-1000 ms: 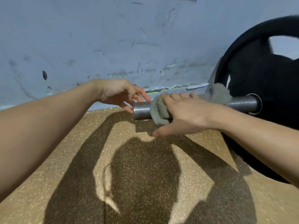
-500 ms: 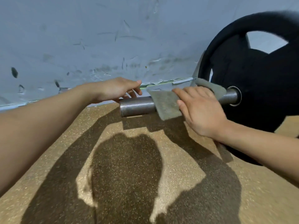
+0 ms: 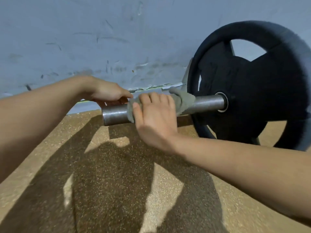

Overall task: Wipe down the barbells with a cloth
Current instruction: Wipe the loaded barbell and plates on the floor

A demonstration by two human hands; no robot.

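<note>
This looks like a gym or weight room. A steel barbell sleeve [image 3: 208,103] juts out from a large black weight plate [image 3: 262,91] with cut-out grip openings, standing on edge at the right. The floor [image 3: 50,165] is speckled tan rubber matting, the kind laid in lifting areas. Behind it rises a scuffed, blue-grey painted wall [image 3: 101,39], marked with dark scrapes low down.

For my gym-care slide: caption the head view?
Right hand presses grey cloth around steel barbell sleeve beside black plate.
</note>
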